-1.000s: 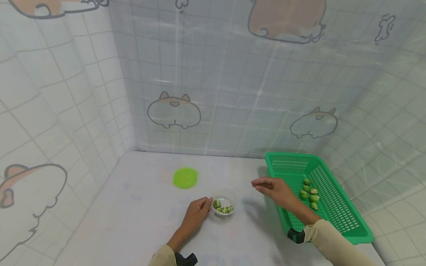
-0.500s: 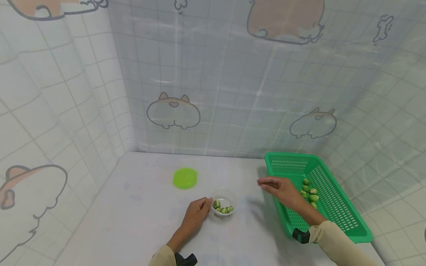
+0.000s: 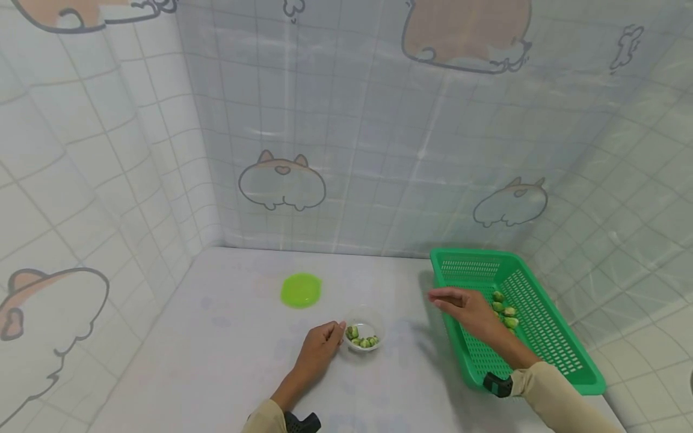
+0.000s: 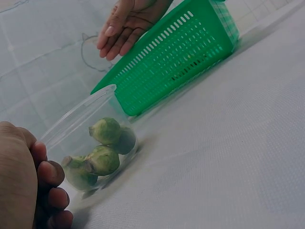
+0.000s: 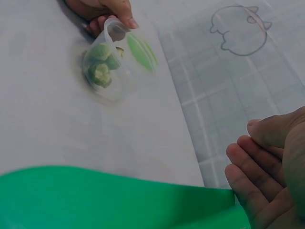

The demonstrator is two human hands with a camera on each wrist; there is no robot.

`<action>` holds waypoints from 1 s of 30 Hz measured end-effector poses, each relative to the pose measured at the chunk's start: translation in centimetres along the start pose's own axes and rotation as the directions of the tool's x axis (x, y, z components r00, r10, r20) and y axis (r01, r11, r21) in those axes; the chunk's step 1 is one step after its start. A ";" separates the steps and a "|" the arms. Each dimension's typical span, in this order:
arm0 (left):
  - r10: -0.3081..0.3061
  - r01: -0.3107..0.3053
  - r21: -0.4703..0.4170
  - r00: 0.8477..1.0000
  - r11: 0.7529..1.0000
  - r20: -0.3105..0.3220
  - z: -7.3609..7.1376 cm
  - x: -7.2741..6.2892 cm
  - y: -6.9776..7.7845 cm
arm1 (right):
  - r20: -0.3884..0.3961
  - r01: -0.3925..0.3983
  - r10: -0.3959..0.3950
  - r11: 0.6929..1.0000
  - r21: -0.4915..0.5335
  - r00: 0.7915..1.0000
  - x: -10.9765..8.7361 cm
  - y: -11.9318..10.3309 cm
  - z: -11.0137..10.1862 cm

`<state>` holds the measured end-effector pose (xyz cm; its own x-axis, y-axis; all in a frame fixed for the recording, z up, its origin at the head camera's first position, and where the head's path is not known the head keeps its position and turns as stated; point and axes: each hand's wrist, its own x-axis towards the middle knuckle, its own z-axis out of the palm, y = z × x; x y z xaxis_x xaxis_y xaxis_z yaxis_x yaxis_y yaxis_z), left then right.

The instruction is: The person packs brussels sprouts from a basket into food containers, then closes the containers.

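My left hand pinches the rim of a clear round plastic tub between thumb and fingers. Several Brussels sprouts lie at the bottom of the tub, which stands upright on the table. Over the left rim of a green perforated basket hovers my right hand. Its fingers are relaxed and slightly bent, and the palm visible in the left wrist view holds nothing. More sprouts lie loose inside the basket, some of them hidden behind the right hand and forearm.
A bright green lid lies flat on the white table, behind and left of the tub. Plastic sheeting with a grid and cartoon animals rises behind the table and at both sides.
My right hand has moved to the right, from the gap between tub and basket to above the basket's left rim. The left hand and tub have stayed in place.
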<state>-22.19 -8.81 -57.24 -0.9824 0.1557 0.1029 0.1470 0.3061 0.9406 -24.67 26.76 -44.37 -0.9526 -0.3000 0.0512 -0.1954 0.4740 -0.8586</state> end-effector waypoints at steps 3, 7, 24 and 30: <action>-0.005 0.005 -0.003 1.000 1.000 0.003 0.0 0.0 0.1 | -0.013 0.006 -0.006 1.000 -0.001 1.000 -0.2 0.2 -0.3; -0.007 0.007 0.001 1.000 1.000 0.000 0.0 0.1 0.2 | -0.030 0.042 -0.043 0.999 -0.031 0.999 -0.5 0.3 -0.8; 0.016 -0.016 -0.011 1.000 1.000 -0.019 0.3 -0.2 0.0 | -0.066 0.122 -0.131 0.984 -0.126 0.989 -2.1 2.6 -3.5; 0.022 -0.022 -0.006 1.000 1.000 -0.020 0.5 -0.4 -0.1 | -0.091 0.103 -0.120 0.979 -0.175 0.989 -2.8 3.5 -4.7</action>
<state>-21.80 -8.45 -57.53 -0.9810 0.1440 0.1300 0.1681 0.2966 0.9401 -23.74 33.12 -45.09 -0.9394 -0.2781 0.2003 -0.3302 0.5784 -0.7459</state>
